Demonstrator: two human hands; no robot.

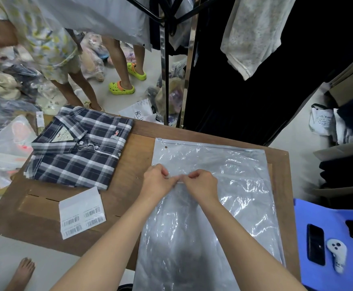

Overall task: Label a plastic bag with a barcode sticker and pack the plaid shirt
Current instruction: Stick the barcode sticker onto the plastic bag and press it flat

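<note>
A clear plastic bag (211,198) with a zip strip at its far end lies flat on the brown wooden table (45,208). My left hand (156,180) and my right hand (202,183) meet over the bag's middle, fingertips pinched on a small barcode sticker (179,181), which is mostly hidden by the fingers. The folded plaid shirt (79,148), navy and white with a collar label, rests on the table's far left. A white sheet of barcode stickers (81,213) lies near the table's front left.
Two people stand beyond the table among piles of bagged clothes (5,131). A clothes rack (167,59) with hanging garments rises behind the table. A blue plastic stool (331,244) at the right holds a phone and a white controller. A bare foot (22,274) shows at bottom left.
</note>
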